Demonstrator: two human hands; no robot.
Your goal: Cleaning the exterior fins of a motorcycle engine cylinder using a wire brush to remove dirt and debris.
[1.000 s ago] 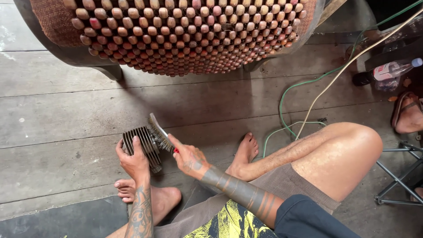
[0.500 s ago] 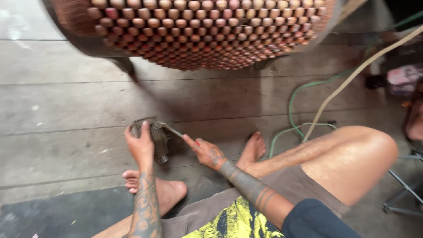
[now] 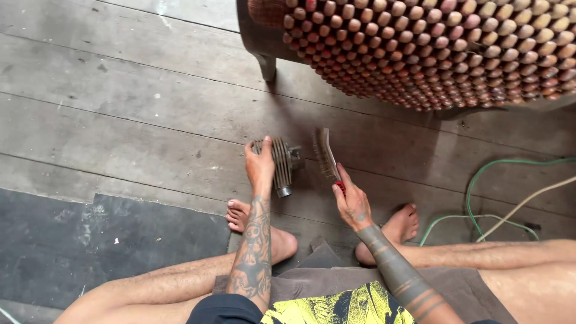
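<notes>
While the grey finned metal cylinder [image 3: 281, 163] is clasped by the left hand [image 3: 260, 168], a red-handled wire brush [image 3: 327, 155] is gripped in the right hand [image 3: 353, 203].

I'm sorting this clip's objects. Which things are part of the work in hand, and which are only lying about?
In use:
- finned metal cylinder, gripped by the left hand
- wire brush, held in the right hand, beside the cylinder

Lying about:
- beaded seat
- green hose
- pale cord
- dark mat

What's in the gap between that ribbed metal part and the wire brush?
Only bare wooden floor shows between the finned metal cylinder, gripped by the left hand, and the wire brush in the right hand, in the head view.
</notes>
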